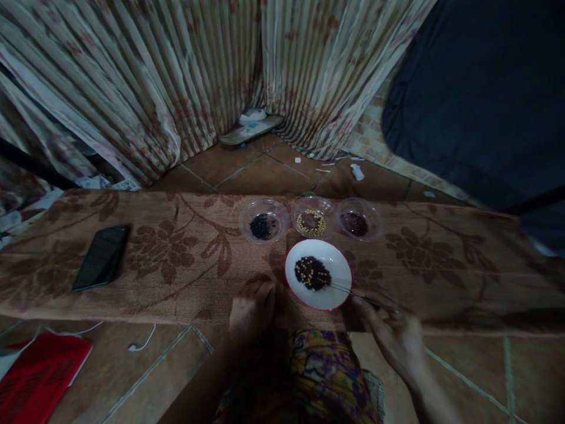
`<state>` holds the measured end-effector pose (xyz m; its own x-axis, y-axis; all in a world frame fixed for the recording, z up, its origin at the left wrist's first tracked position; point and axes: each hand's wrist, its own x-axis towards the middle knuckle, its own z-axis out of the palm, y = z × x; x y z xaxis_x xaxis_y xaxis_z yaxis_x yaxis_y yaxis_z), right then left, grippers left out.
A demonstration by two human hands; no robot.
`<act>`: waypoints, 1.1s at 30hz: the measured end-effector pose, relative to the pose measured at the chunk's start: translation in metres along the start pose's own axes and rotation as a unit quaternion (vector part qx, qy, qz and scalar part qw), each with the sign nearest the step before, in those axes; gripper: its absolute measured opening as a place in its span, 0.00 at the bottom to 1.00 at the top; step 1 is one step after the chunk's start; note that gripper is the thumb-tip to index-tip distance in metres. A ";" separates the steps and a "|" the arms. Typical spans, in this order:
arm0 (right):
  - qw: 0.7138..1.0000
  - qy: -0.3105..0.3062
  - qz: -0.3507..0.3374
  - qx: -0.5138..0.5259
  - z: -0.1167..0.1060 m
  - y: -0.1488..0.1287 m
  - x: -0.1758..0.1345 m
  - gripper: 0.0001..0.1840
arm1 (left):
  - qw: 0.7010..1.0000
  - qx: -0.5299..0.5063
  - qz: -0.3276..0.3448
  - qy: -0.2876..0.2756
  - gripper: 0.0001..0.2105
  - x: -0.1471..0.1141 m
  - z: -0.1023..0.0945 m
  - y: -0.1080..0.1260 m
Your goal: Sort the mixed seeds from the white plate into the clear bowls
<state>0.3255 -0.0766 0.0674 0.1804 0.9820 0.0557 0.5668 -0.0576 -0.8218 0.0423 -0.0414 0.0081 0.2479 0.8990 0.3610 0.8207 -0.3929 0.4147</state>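
Observation:
My right hand point(399, 335) grips a pair of thin metal tweezers point(342, 287) at the right of a white plate with a red rim point(338, 265). The tips of the tweezers reach into a mixed pile of dark and yellow beans point(312, 273) on that plate. Curled closed, my left hand point(253, 306) rests on the cloth near the front edge, left of the plate; nothing shows in it. Behind the plate stand three clear plastic bowls: one with black beans point(262, 226), one with yellow beans point(304, 224), one with dark red beans point(355, 224).
A brown flowered cloth point(198, 253) covers the long low table. At its left lies a black phone point(102, 257). Beyond are striped curtains point(198, 76) and a skateboard point(253, 131). A red bag point(48, 371) and a white earphone point(133, 347) lie on the tiled floor.

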 end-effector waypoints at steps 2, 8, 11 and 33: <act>1.000 -0.003 0.002 0.000 0.001 -0.001 0.001 0.13 | 1.000 0.000 0.000 0.001 0.07 0.000 0.000 0.000; 1.000 0.000 0.008 -0.019 0.000 -0.002 0.004 0.13 | 1.000 -0.005 0.003 0.000 0.07 0.001 -0.001 0.000; 1.000 0.003 0.004 -0.017 0.000 -0.002 0.004 0.13 | 1.000 -0.003 0.004 -0.004 0.07 0.001 -0.001 0.000; 0.999 0.013 0.039 -0.033 -0.002 -0.004 0.000 0.16 | 1.000 -0.012 -0.009 -0.006 0.06 0.000 0.000 0.000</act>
<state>0.3243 -0.0761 0.0720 0.2465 0.9691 0.0086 0.6012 -0.1459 -0.7857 0.0423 -0.0416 0.0080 0.2386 0.9084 0.3433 0.8126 -0.3804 0.4417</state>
